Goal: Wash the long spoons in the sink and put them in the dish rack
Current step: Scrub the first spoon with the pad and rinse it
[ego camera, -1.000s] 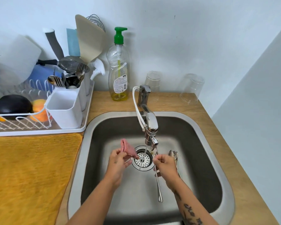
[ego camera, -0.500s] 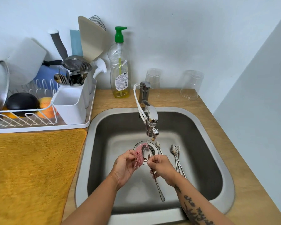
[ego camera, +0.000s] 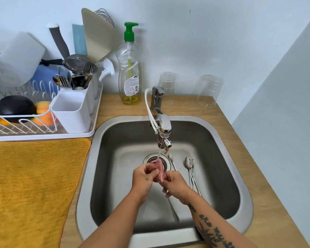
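Over the sink [ego camera: 86, 176], the left hand [ego camera: 143, 178] grips a pink mesh scrubber [ego camera: 157, 170] folded over the bowl end of a long spoon [ego camera: 172, 210], so the bowl itself is hidden. The right hand [ego camera: 175, 185] pinches the handle just beside the scrubber, and the rest of the handle slants down toward the near wall of the basin. A thin stream from the faucet [ego camera: 164, 126] falls on the scrubber, with the spout hanging right above both hands. On the basin floor to the right lies a bundle of spoons [ego camera: 191, 169], and a lone spoon [ego camera: 171, 158] sits by the drain. The dish rack [ego camera: 43, 129] stands on the surface [ego camera: 258, 176] to the left. It is crowded with a dark bowl [ego camera: 14, 108] and, at its near-right corner, a white cutlery holder [ego camera: 73, 111] with forks and spoons in it. A soap bottle [ego camera: 129, 68] and two upturned clear cups [ego camera: 167, 88] stand behind the faucet. A yellow towel [ego camera: 30, 185] covers the surface left of the sink.
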